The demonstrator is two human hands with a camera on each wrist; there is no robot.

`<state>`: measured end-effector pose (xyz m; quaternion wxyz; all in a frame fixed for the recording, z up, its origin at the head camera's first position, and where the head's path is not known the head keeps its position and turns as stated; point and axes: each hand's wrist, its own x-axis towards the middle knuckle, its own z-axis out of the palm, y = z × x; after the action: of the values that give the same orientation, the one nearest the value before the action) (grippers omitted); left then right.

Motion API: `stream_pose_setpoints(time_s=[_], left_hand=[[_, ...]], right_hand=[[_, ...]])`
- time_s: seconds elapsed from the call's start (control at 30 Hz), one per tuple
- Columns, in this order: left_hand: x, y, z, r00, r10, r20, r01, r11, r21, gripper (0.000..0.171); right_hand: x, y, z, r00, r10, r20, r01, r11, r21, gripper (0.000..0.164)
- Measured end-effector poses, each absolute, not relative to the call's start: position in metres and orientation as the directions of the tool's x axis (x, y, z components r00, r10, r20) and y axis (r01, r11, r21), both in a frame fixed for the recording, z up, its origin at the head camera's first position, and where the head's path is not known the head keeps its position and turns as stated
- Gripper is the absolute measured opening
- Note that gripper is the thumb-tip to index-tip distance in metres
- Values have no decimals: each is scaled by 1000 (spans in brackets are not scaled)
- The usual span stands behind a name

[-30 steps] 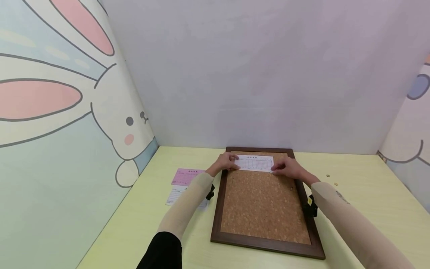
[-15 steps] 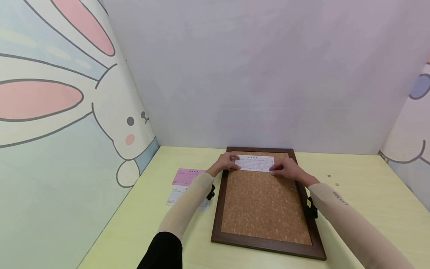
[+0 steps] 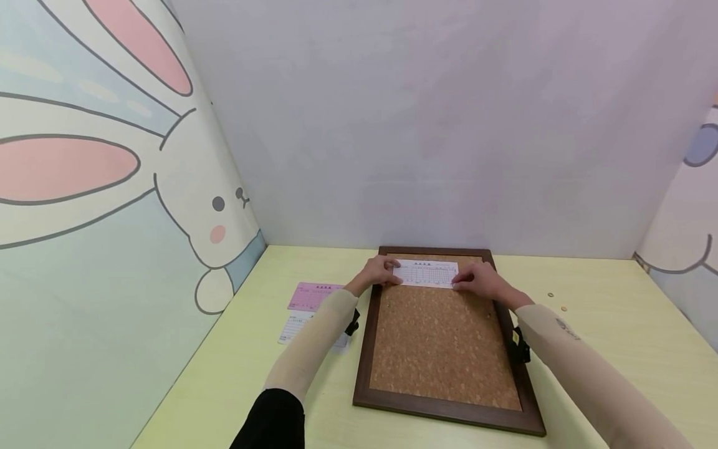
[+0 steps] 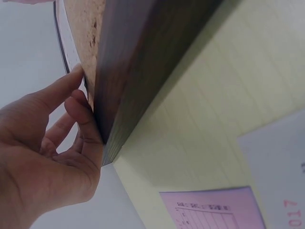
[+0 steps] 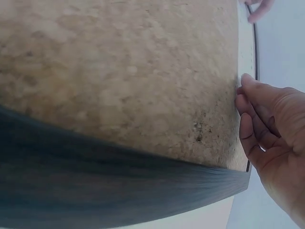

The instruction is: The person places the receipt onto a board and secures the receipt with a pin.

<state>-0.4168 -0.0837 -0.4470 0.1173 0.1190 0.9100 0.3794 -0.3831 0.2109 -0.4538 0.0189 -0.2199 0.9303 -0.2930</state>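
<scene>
A white printed form slip (image 3: 429, 273) with red and blue lines lies across the top of a framed cork board (image 3: 443, 349). My left hand (image 3: 379, 270) holds the slip's left edge, index finger near its upper corner and thumb near its lower one. At the lower right corner my right hand (image 3: 478, 280) pinches the slip between thumb and fingers. In the right wrist view, the right hand's thumb and fingertips (image 5: 243, 98) meet right at the paper's edge. The left wrist view has the left hand (image 4: 57, 138) bent beside the dark wooden frame (image 4: 128, 62).
Left of the board lie a pink form slip (image 3: 311, 296) and a white one (image 3: 294, 325), both partly under the left forearm. Two small brass-coloured thumbtacks (image 3: 551, 295) are on the pale table (image 3: 606, 324) at right. A grey wall (image 3: 437, 125) rises behind.
The right fingertips have shifted slightly along the slip's lower right corner. The left hand and the board have stayed in place.
</scene>
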Motion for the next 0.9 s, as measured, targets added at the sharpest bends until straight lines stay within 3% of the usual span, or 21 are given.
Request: stream_pose_setpoints(time_s=[0.27,0.53,0.9], left_hand=[[-418,-85,-449,-945,303,-124,127,687,715,47],[-420,-83,-452,-946,296,-131,115,684,721,47],[-419,-82,-453,-956,267,-124,105,704,702,45]], right_hand=[[-397,219,-450,-954,-272,128,-290,724,-626,21],[-408,213,-460,-988,-36,153,-138,665,-734,27],[-408,189,-467,-988,50,145,-72,682,-728,29]])
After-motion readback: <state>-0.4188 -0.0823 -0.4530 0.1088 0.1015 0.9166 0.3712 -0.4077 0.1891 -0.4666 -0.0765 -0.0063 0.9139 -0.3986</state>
